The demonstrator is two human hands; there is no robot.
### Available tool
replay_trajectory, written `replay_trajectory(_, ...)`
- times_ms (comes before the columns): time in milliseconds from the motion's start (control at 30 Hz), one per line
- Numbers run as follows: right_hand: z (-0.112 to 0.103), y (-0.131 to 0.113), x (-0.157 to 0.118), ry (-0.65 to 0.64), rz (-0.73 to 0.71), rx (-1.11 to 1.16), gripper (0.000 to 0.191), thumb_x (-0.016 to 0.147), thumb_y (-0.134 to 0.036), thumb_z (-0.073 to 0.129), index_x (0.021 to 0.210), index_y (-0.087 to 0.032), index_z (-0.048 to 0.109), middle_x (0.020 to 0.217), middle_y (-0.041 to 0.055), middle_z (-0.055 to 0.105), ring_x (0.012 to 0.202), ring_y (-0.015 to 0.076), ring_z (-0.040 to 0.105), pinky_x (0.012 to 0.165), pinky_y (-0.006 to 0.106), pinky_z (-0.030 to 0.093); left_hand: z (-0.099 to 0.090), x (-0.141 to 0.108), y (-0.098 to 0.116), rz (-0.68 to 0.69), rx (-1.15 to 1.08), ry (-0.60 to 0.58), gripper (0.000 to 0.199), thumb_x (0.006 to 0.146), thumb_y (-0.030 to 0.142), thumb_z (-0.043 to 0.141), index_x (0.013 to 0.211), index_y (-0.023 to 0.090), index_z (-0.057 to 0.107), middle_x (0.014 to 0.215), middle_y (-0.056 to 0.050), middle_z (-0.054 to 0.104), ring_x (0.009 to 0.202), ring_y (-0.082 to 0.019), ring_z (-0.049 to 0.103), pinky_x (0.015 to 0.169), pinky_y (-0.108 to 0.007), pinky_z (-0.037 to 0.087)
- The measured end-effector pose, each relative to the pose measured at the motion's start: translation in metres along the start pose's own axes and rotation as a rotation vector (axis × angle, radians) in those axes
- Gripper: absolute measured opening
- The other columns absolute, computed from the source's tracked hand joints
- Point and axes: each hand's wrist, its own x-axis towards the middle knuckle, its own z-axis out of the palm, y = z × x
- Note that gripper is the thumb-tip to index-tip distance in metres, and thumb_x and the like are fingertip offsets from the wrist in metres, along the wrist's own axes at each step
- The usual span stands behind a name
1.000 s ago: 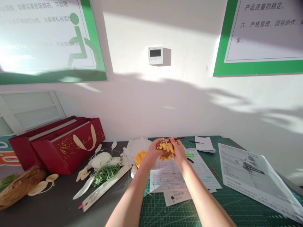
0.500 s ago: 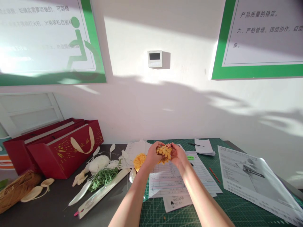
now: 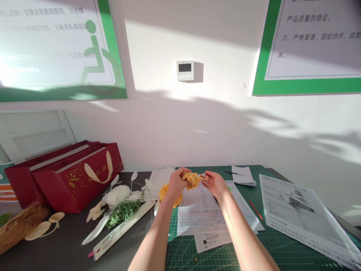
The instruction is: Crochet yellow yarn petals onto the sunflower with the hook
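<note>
A bunch of yellow crocheted petals (image 3: 192,180) sits between my hands over the papers. My left hand (image 3: 177,184) grips its left side, and the fingertips of my right hand (image 3: 214,183) pinch a thin end at its right. Just below my left hand, a ball of yellow yarn (image 3: 166,192) is partly hidden by that hand and wrist. A thin dark stem (image 3: 210,170) may rise behind the petals, but it is too small to tell.
A green cutting mat (image 3: 282,241) holds printed forms (image 3: 214,214) and a large printed sheet (image 3: 299,214). On the dark tabletop (image 3: 70,241) lie green yarn (image 3: 123,212), white yarn (image 3: 118,195), a white strip (image 3: 124,229) and tan cord (image 3: 18,229). Red gift bags (image 3: 76,184) stand left.
My hands have moved apart, with the left going left and the right going right. The yellow petals have shifted left and opened out, and the dark stick seen earlier no longer shows clearly.
</note>
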Motion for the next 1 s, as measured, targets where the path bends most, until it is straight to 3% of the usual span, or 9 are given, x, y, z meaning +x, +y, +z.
replay_trajectory(367,-0.02,-0.022,-0.005,0.026,-0.013,-0.179,0.032,0.097,-0.035,0.063,0.124,-0.016,0.061,0.121,0.0089,0.065,0.101,0.021,0.067,0.085,0.041,0.06,-0.025,0.004,-0.01,-0.143,-0.26,0.132,0.029,0.095,0.032,0.065,0.119,0.016,0.064,0.113,-0.008,0.068,0.092,-0.021,0.068,0.077,-0.039,0.06)
replay_trajectory(500,-0.016,-0.017,-0.004,0.179,-0.2,-0.259,0.031,0.098,-0.036,0.062,0.122,-0.016,0.062,0.118,0.0084,0.066,0.097,0.02,0.068,0.082,0.039,0.06,-0.017,0.004,-0.013,-0.218,-0.362,0.147,0.029,0.095,0.032,0.065,0.119,0.016,0.064,0.115,-0.008,0.067,0.094,-0.021,0.068,0.079,-0.04,0.06)
replay_trajectory(633,-0.007,-0.004,-0.004,0.387,-0.449,-0.365,0.033,0.098,-0.038,0.061,0.125,-0.018,0.061,0.125,0.0093,0.064,0.105,0.022,0.066,0.089,0.042,0.058,-0.003,0.003,-0.01,-0.276,-0.456,0.064,0.029,0.096,0.033,0.065,0.119,0.015,0.064,0.116,-0.009,0.068,0.095,-0.022,0.068,0.081,-0.041,0.06)
replay_trajectory(733,-0.009,-0.002,-0.004,0.452,-0.495,-0.469,0.034,0.099,-0.038,0.06,0.127,-0.018,0.06,0.126,0.0097,0.063,0.105,0.0219,0.066,0.089,0.043,0.058,0.003,0.002,-0.008,-0.3,-0.505,0.026,0.03,0.096,0.033,0.065,0.119,0.015,0.064,0.116,-0.009,0.068,0.096,-0.022,0.068,0.082,-0.042,0.06)
replay_trajectory(1000,-0.016,0.006,-0.006,0.226,-0.279,-0.784,0.027,0.099,-0.034,0.061,0.122,-0.02,0.063,0.126,0.0094,0.064,0.105,0.0206,0.066,0.09,0.041,0.058,0.008,-0.002,-0.005,-0.301,-0.561,0.045,0.032,0.096,0.033,0.065,0.123,0.016,0.062,0.117,-0.009,0.067,0.095,-0.022,0.068,0.08,-0.041,0.06)
